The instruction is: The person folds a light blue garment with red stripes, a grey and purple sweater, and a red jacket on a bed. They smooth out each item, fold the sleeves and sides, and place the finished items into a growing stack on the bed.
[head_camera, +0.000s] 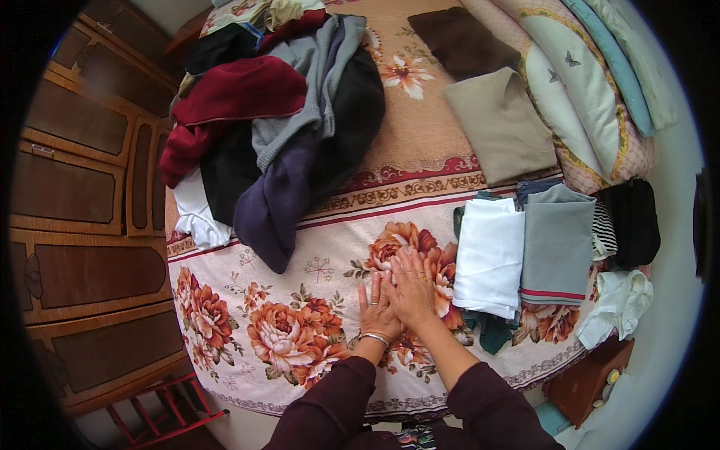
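Observation:
My left hand (378, 312) and my right hand (413, 289) lie over the floral bedspread (337, 253), close together with the right partly overlapping the left. Neither holds anything, and the fingers are slightly apart. Right of my right hand stands a folded white cloth (488, 256), stacked on dark green fabric. Beside that is a folded grey garment (558, 244) with a red stripe near its lower edge. A heap of unfolded clothes spreads at the far left, including a red garment (242, 90), a grey knit (292, 112) and a dark purple piece (275, 208).
Folded beige (500, 126) and dark brown (464, 42) garments lie by a rolled quilt (585, 84). A black bundle (635, 225) and a crumpled white garment (616, 306) sit at the bed's right edge. Wooden wardrobe doors (101, 275) and a red metal rack (163, 413) border the left.

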A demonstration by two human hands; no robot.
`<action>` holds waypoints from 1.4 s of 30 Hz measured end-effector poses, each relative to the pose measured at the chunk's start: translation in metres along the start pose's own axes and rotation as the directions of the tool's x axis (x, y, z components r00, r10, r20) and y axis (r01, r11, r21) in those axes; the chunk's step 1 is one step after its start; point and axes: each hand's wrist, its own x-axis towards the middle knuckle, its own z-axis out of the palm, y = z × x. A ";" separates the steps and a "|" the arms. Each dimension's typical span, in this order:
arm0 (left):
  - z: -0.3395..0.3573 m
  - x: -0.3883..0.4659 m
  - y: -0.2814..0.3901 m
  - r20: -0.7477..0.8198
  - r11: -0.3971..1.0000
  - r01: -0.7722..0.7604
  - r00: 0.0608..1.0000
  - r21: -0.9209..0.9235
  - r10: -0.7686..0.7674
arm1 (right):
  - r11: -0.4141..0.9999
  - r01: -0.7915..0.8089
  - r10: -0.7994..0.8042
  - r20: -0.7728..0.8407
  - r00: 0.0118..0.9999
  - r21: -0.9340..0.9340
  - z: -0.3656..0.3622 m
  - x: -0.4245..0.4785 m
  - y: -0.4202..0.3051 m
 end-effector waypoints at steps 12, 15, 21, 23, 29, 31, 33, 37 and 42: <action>-0.018 0.002 -0.046 -0.295 0.849 -0.243 0.949 -0.469 0.109 | 0.993 0.018 -0.037 -0.157 0.987 -0.120 0.023 0.003 0.004; -0.061 0.011 -0.096 -0.543 0.970 -0.125 0.839 -0.210 -0.009 | 0.986 -0.002 -0.023 -0.147 0.989 -0.169 0.024 0.004 -0.004; -0.168 0.089 -0.167 -0.550 0.933 0.359 0.785 0.027 -0.286 | 0.972 -0.034 -0.001 -0.153 0.988 -0.231 0.024 0.002 -0.003; -0.159 0.092 -0.200 -0.450 0.930 0.366 0.833 0.015 -0.320 | 0.970 -0.035 0.000 -0.147 0.989 -0.239 0.025 0.005 -0.006; -0.128 0.054 -0.188 -0.343 0.964 0.191 0.907 -0.183 -0.245 | 0.966 -0.028 -0.013 -0.155 0.988 -0.257 0.025 0.007 -0.004; -0.112 0.020 -0.170 -0.235 0.966 0.122 0.956 -0.228 -0.176 | 0.964 -0.031 -0.011 -0.155 0.988 -0.263 0.024 0.006 -0.004; -0.106 -0.022 -0.149 -0.188 0.949 0.092 0.970 -0.302 -0.154 | 0.960 -0.038 -0.007 -0.159 0.987 -0.279 0.023 0.005 -0.001; -0.123 -0.109 -0.118 -0.085 0.880 0.000 0.995 -0.474 -0.046 | 0.960 -0.039 -0.004 -0.154 0.988 -0.278 0.023 0.007 -0.002; -0.114 -0.257 -0.121 0.353 0.928 -0.033 0.919 -0.372 0.174 | 0.960 -0.037 -0.009 -0.163 0.987 -0.276 0.025 0.008 -0.003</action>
